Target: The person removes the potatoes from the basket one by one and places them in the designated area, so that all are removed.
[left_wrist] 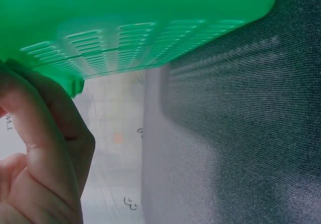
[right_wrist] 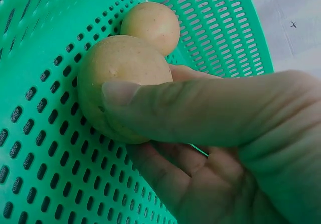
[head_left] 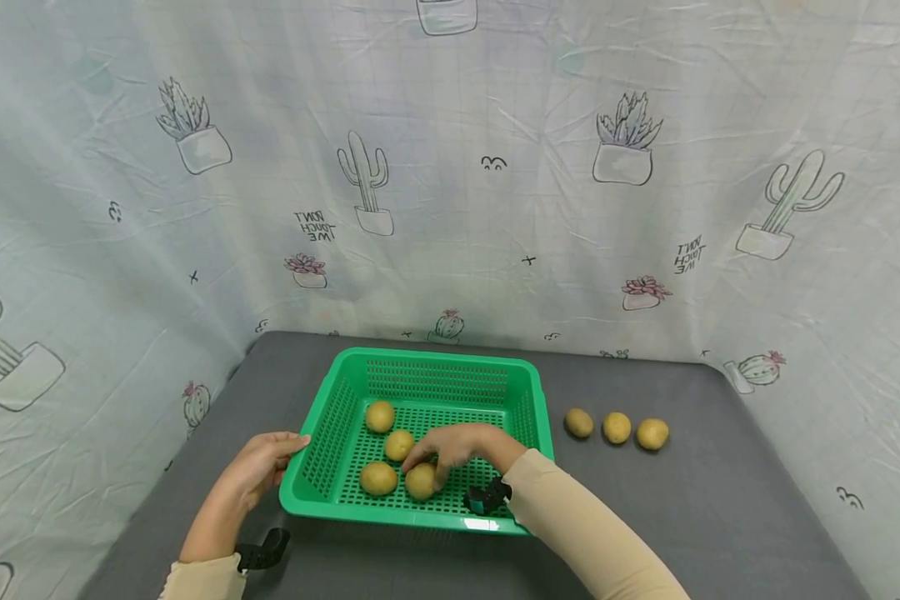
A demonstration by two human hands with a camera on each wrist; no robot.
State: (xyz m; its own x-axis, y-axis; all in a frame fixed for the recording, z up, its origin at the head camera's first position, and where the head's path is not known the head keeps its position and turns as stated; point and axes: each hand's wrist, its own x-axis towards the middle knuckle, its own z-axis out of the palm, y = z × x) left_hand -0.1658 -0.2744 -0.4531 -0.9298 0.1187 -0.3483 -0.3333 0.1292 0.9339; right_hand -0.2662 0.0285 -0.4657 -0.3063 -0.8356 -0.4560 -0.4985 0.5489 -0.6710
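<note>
A green plastic basket (head_left: pixel 435 521) with slotted sides sits on the grey table. My left hand (head_left: pixel 258 467) grips its left rim, thumb on top and fingers bent beneath; the left wrist view shows those fingers (left_wrist: pixel 55 128) against the basket's outer side. Inside the basket, my right hand (head_left: pixel 456 443) holds a potato (head_left: pixel 421 482) between thumb and fingers, low over the slotted floor. Whether this potato touches the floor I cannot tell. Other potatoes lie left of it: one nearby (head_left: pixel 378 478), one behind (head_left: pixel 399 446) and one farther back (head_left: pixel 379 417).
Three more potatoes lie in a row on the table right of the basket: a darker one (head_left: pixel 578 422), a middle one (head_left: pixel 617 427) and one farthest right (head_left: pixel 652 434). A cactus-printed curtain (head_left: pixel 450 208) encloses the table's back and sides.
</note>
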